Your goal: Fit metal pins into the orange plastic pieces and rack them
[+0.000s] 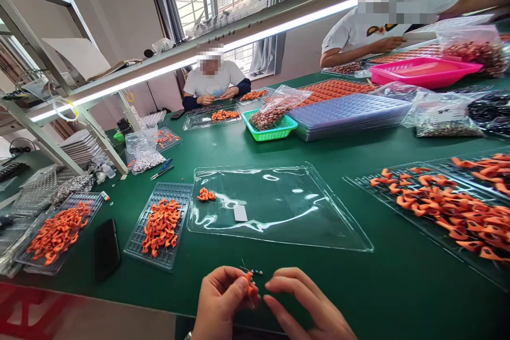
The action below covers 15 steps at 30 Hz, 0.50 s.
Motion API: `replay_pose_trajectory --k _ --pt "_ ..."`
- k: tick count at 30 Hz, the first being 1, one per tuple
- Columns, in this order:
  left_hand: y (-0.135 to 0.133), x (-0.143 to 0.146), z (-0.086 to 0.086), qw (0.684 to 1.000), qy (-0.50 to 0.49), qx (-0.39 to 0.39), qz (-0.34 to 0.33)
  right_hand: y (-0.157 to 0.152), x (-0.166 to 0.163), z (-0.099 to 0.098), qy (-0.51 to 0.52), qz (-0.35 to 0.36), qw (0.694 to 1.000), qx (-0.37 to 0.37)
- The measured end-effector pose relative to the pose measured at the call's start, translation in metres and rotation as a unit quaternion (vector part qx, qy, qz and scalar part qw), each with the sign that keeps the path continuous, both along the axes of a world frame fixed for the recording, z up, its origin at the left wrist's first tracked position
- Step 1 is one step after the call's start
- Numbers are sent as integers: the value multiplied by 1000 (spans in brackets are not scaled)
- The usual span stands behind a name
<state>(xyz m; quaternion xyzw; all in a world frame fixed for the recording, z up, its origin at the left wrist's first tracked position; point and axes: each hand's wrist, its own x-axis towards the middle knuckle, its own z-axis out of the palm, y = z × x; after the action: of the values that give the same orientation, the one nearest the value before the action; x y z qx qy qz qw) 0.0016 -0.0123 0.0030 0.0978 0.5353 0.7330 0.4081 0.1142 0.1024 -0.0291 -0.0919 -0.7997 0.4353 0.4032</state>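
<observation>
My left hand (223, 300) pinches a small orange plastic part (251, 286) between thumb and fingertips, low in the middle of the view. Thin wire-like leads stick out near it. My right hand (305, 303) is just to the right, its fingers apart and nothing seen between them. Beyond both hands a small dark piece with light bands (255, 271) shows over the green table. A shallow clear plastic tray (279, 239) lies ahead, with a little pile of orange parts (206, 195) and a white paper slip (240, 213) in it.
Gridded trays of orange parts stand left (161, 226), far left (59, 231) and right (450, 207). A black phone (107, 249) lies between the left trays. Farther back are a green basket (271, 134), stacked trays (346, 117) and a pink basket (426, 71). Two people sit across the table.
</observation>
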Motion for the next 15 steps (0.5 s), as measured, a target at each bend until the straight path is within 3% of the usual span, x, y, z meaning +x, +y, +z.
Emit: replay_pose_trajectory --k 7,15 --pt "0 3 2 999 36 -13 -20 9 -6 17 0 106 992 -67" --pt "1 7 2 998 51 -29 -25 7 -2 14 -7 134 982 -133"
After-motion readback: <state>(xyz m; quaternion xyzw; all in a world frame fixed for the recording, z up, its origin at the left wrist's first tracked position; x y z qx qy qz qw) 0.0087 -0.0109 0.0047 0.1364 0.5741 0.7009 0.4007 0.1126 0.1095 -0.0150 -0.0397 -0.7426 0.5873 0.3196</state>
